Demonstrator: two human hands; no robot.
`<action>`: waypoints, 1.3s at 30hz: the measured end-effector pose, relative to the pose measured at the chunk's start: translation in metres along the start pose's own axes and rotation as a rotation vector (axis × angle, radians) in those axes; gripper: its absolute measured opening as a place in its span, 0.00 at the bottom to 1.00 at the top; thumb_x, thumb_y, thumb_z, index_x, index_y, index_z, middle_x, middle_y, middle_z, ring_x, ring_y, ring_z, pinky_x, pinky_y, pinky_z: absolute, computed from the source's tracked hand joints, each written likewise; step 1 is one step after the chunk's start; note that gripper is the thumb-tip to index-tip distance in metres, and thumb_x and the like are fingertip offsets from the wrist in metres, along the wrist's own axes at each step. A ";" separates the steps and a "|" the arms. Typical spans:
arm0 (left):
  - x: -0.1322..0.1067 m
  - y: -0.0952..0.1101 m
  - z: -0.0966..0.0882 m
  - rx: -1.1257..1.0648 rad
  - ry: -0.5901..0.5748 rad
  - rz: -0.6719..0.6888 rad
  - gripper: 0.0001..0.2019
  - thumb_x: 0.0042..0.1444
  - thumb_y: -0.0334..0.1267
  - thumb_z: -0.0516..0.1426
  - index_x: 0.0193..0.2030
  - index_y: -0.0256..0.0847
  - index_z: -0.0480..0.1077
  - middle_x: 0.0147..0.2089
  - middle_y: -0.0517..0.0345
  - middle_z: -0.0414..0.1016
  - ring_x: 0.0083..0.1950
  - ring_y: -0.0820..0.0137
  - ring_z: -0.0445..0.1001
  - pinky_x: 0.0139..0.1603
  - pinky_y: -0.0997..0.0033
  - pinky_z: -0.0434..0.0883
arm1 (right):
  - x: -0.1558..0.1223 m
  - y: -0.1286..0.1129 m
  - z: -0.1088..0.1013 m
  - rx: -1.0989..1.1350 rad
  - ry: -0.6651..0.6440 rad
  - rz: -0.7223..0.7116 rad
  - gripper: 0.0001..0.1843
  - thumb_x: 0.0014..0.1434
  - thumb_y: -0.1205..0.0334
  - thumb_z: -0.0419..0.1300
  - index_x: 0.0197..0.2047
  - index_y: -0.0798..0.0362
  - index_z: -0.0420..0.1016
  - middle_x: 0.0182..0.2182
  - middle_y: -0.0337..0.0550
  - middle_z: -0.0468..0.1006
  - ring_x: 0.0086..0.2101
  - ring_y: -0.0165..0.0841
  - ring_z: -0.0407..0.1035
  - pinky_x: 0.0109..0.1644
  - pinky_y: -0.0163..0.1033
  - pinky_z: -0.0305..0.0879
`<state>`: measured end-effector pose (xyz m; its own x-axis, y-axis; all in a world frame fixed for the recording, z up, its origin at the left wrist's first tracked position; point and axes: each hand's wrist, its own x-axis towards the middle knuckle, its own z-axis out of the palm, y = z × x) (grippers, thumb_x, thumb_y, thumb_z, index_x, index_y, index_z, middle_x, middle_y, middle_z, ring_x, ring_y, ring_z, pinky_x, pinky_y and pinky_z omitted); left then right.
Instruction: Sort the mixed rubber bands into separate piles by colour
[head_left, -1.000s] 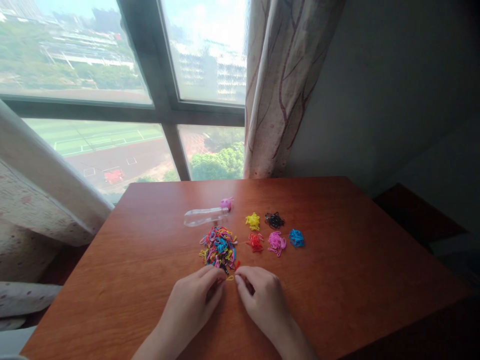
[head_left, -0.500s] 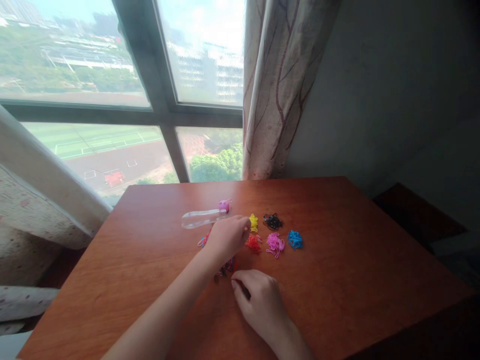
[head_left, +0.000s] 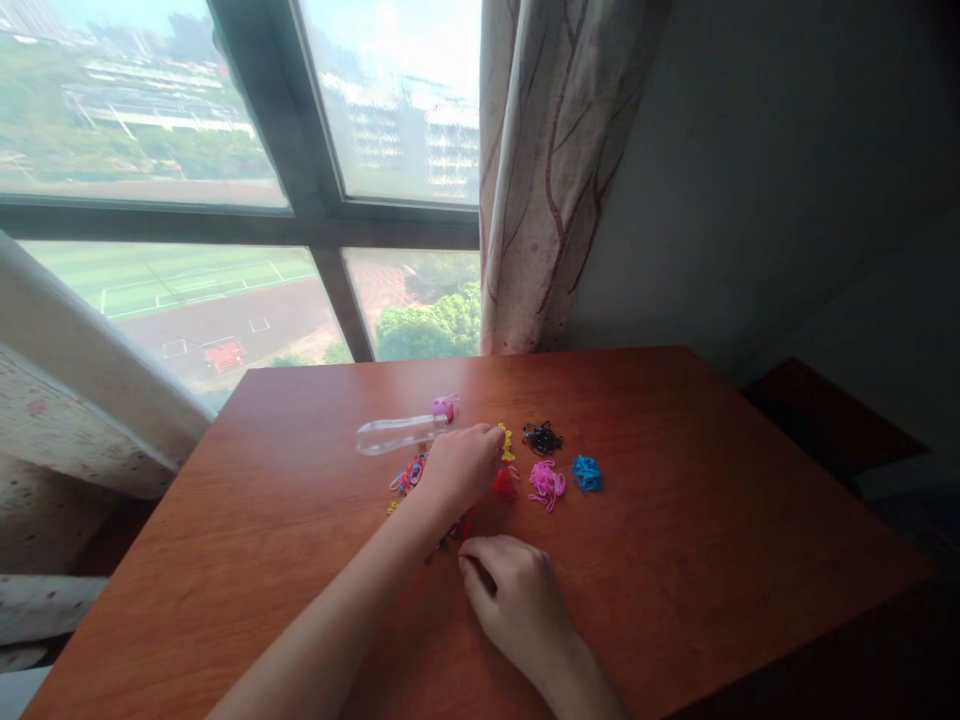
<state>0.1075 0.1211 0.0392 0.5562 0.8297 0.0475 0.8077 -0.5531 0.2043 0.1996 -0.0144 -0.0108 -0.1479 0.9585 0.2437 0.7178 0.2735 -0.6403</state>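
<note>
My left hand (head_left: 459, 467) reaches across a mixed heap of small coloured rubber bands (head_left: 407, 476), covering most of it. Its fingers are pinched together at a small yellow heap (head_left: 508, 443), with a bit of yellow at their tips. My right hand (head_left: 517, 598) rests curled on the wooden table (head_left: 675, 520), knuckles down, near the heap's front edge. Other sorted heaps lie close by: red (head_left: 505, 486), pink (head_left: 546, 483), blue (head_left: 586, 473) and black (head_left: 541, 437).
A clear plastic bottle (head_left: 394, 435) lies on its side behind the mixed heap, with a pink cap (head_left: 443, 406) beside it. A patterned curtain (head_left: 555, 170) hangs behind the table, next to a large window (head_left: 150, 150). Another curtain (head_left: 67, 400) hangs at the left.
My left hand left the front of the mixed heap, where both hands pinched a yellow band, and moved forward to the yellow heap. My right hand stayed put.
</note>
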 end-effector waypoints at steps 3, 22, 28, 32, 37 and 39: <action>-0.013 -0.004 -0.007 -0.013 0.008 -0.013 0.11 0.65 0.37 0.48 0.40 0.43 0.73 0.39 0.52 0.79 0.35 0.65 0.78 0.31 0.72 0.63 | 0.000 0.000 -0.001 -0.005 0.002 -0.006 0.10 0.61 0.70 0.55 0.37 0.49 0.76 0.32 0.38 0.80 0.33 0.32 0.73 0.38 0.33 0.59; -0.145 -0.053 0.006 -0.357 0.006 -0.194 0.11 0.64 0.41 0.50 0.40 0.44 0.73 0.38 0.58 0.80 0.37 0.68 0.78 0.38 0.74 0.69 | 0.007 -0.026 0.013 -0.144 -0.108 0.011 0.06 0.59 0.67 0.62 0.38 0.47 0.72 0.32 0.35 0.79 0.34 0.34 0.72 0.35 0.35 0.56; -0.144 -0.053 0.005 -0.369 0.009 -0.194 0.10 0.62 0.41 0.51 0.39 0.45 0.74 0.37 0.58 0.80 0.37 0.67 0.78 0.37 0.74 0.69 | 0.013 -0.033 0.023 -0.147 -0.057 0.062 0.06 0.59 0.68 0.62 0.39 0.47 0.73 0.33 0.36 0.80 0.34 0.35 0.73 0.34 0.36 0.57; -0.145 -0.052 0.003 -0.381 0.021 -0.173 0.10 0.62 0.41 0.51 0.37 0.46 0.74 0.35 0.59 0.80 0.36 0.68 0.78 0.36 0.75 0.69 | 0.011 -0.031 0.024 -0.120 -0.020 0.040 0.07 0.59 0.70 0.60 0.36 0.47 0.73 0.31 0.35 0.79 0.32 0.33 0.72 0.34 0.36 0.55; -0.146 -0.053 0.004 -0.375 0.007 -0.160 0.10 0.63 0.41 0.51 0.38 0.46 0.74 0.37 0.59 0.80 0.38 0.68 0.78 0.37 0.75 0.70 | 0.002 -0.026 0.020 -0.037 0.049 0.047 0.07 0.59 0.70 0.58 0.34 0.47 0.72 0.27 0.35 0.77 0.28 0.31 0.70 0.32 0.35 0.53; -0.146 -0.053 0.005 -0.369 0.005 -0.161 0.10 0.63 0.41 0.51 0.39 0.47 0.74 0.38 0.59 0.80 0.38 0.67 0.78 0.37 0.75 0.70 | -0.001 -0.023 0.018 -0.005 0.079 0.055 0.07 0.58 0.70 0.58 0.35 0.48 0.73 0.26 0.35 0.76 0.27 0.31 0.70 0.32 0.34 0.53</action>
<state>-0.0155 0.0292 0.0163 0.4265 0.9045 -0.0093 0.7592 -0.3523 0.5472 0.1713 -0.0205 -0.0093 -0.0536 0.9627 0.2651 0.7270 0.2196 -0.6506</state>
